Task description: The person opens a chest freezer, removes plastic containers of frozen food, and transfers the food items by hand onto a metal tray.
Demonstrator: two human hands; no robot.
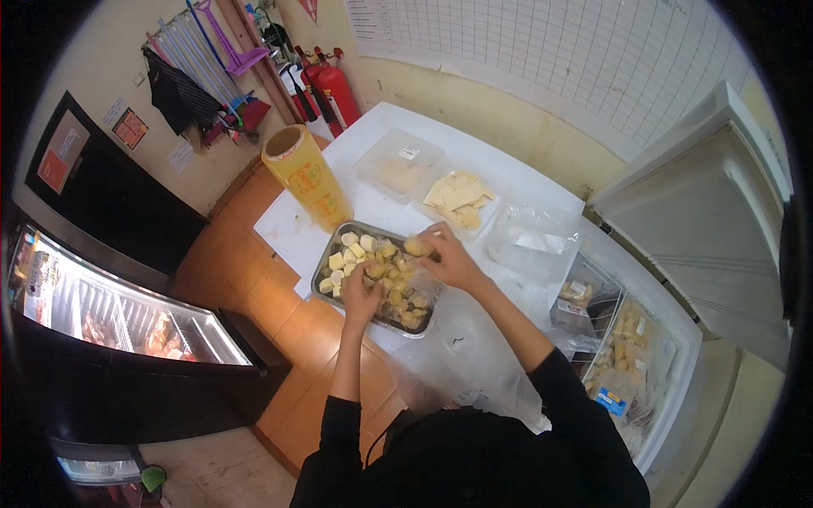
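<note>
A metal tray (322,254) stands at the near edge of the white table. White cylindrical food pieces (343,257) fill its left part, and yellowish food pieces (397,279), perhaps dumplings, fill the middle and right. My right hand (452,257) pinches a pale yellow piece (418,246) above the tray's far right rim. Over the tray's near side is my left hand (361,297), its fingertips among the pieces; whether they grip one is hidden. A clear plastic bag (470,346) lies against the tray's right end and hangs towards me.
A tall cling film roll (308,178) stands beyond the tray. Further back are a lidded plastic container (399,162), flat pale dough sheets (458,193) and a clear plastic package (533,238). To the right, an open chest freezer (683,355) holds bagged food; a lit display case (140,324) is left.
</note>
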